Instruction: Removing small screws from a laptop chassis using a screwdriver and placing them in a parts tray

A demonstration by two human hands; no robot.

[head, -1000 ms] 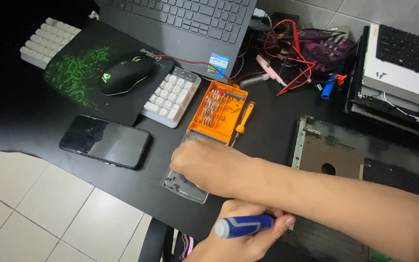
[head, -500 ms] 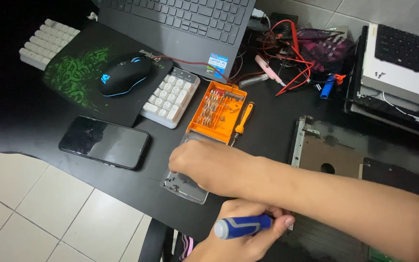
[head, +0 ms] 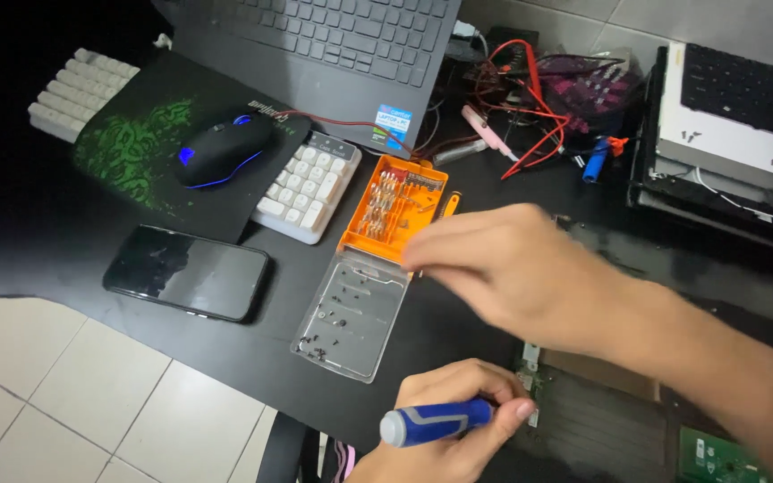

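My left hand (head: 445,429) is at the bottom of the head view, shut on a blue-and-grey screwdriver handle (head: 431,422) next to an opened device chassis (head: 583,420). My right hand (head: 512,268) hovers blurred above the table, just right of a clear plastic lid (head: 351,313) that holds several tiny screws. Its fingers are drawn together and point left; whether they pinch anything is not visible. An orange bit case (head: 395,210) joins the lid's far end.
A black phone (head: 185,271) lies left of the lid near the table edge. Behind are a blue-lit mouse (head: 221,148) on a green-patterned pad, a white keypad (head: 306,188), a laptop (head: 333,45), red wires (head: 539,98) and a dismantled laptop (head: 735,116).
My right hand has lifted off the clear lid and moved right, uncovering the screws in it. The mouse light has gone from green to blue. The left hand keeps its hold.
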